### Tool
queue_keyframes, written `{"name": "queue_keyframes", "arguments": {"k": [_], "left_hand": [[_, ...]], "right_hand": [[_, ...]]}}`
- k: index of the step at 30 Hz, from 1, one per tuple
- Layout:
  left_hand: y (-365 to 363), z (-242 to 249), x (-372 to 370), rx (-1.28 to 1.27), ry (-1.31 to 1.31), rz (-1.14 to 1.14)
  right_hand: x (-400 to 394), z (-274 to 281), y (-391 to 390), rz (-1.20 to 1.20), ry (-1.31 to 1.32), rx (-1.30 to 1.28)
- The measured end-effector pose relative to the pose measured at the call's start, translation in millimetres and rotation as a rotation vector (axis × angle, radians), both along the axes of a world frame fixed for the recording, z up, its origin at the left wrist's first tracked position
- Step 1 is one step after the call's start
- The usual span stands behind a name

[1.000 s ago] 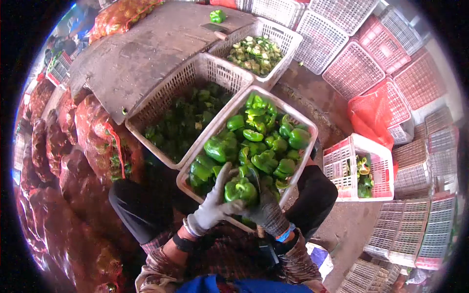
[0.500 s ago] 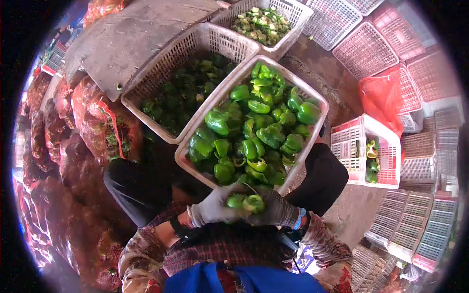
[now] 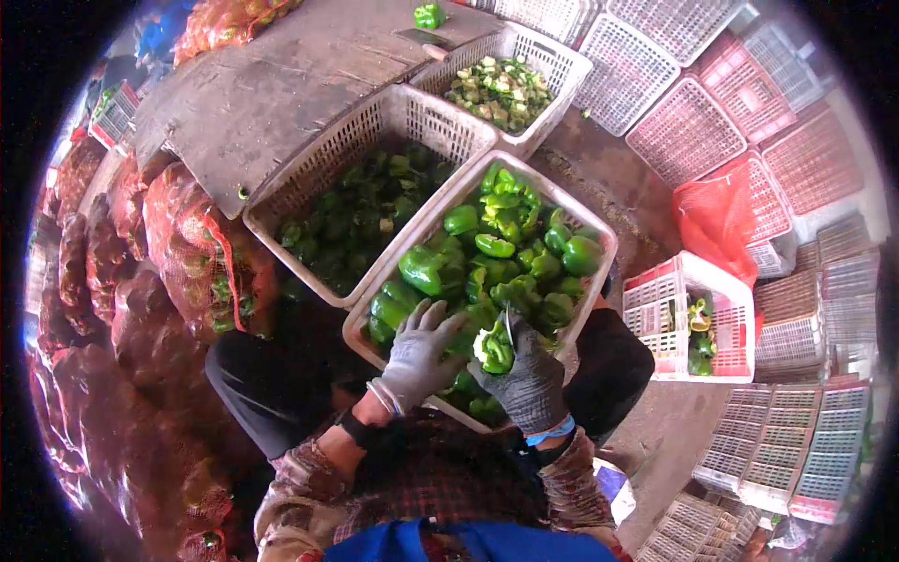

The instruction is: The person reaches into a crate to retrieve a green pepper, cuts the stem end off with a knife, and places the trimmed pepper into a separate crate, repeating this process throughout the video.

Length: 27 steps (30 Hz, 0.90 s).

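Observation:
My left hand (image 3: 421, 354), in a light grey glove, is over the near left part of a crate (image 3: 613, 245) of green bell peppers (image 3: 423, 270). Its fingers are apart, touching or just above the peppers. In a darker grey glove, my right hand (image 3: 526, 382) holds a cut green bell pepper (image 3: 494, 349) whose pale core faces left. A thin knife blade (image 3: 508, 323) sticks up from the same hand; the handle is hidden in the fingers.
Left of the peppers stands a crate (image 3: 323, 155) of darker pepper pieces. Behind is a crate (image 3: 562, 70) of pale cut cores. Mesh sacks (image 3: 201, 253) lie left. A white-red basket (image 3: 655, 328) with pepper scraps stands right, near stacked crates (image 3: 688, 131). A board (image 3: 253, 84) lies beyond.
My hands were together near my lap around green pepper; now they are apart over the crate. The left has opened, and the right keeps a cut pepper, with the blade now showing.

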<state>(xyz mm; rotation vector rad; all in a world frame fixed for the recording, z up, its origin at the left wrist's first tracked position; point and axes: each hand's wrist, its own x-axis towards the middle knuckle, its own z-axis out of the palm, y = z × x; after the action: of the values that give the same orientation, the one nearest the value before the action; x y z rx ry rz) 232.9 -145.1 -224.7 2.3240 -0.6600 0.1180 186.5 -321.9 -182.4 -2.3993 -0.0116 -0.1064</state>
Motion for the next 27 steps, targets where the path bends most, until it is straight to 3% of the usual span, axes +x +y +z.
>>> {"name": "queue_keyframes", "arguments": {"k": [2,6,7,10,13,16,19,20,21,25,27], "left_hand": [[-5,-2,0,-0.127,0.084,0.068],[-13,13,-24,-0.491,0.534,-0.1],[-11,18,-25,-0.297,0.439,-0.074],[-13,-6,-27,-0.579,0.533,-0.142],[-6,-13,-34,-0.876,1.196,-0.158],[2,7,-35,-1.095,1.505,-0.358],[-5,9,-38,-1.033,1.49,-0.223],[-7,11,-38,-1.01,1.491,-0.183],[-4,29,-32,-0.833,1.449,-0.224],[3,16,-34,-0.784,1.182,-0.262],[8,18,-36,-0.57,0.966,-0.18]], "right_hand": [[-2,-1,-3,-0.027,-0.086,-0.099],[-7,-4,-7,0.178,-0.096,-0.257],[-9,-16,-9,0.198,-0.092,-0.247],[-14,-11,-10,0.179,-0.062,-0.198],[-20,-12,-18,0.267,-0.057,0.037],[-29,-38,-26,0.279,-0.006,0.379],[-35,-48,-23,0.232,0.186,0.629],[-30,-41,-23,0.283,0.117,0.547],[-25,-34,-23,0.328,0.043,0.465],[-19,-30,-19,0.402,0.068,0.221],[-18,-17,-13,0.415,0.089,0.145]]}}
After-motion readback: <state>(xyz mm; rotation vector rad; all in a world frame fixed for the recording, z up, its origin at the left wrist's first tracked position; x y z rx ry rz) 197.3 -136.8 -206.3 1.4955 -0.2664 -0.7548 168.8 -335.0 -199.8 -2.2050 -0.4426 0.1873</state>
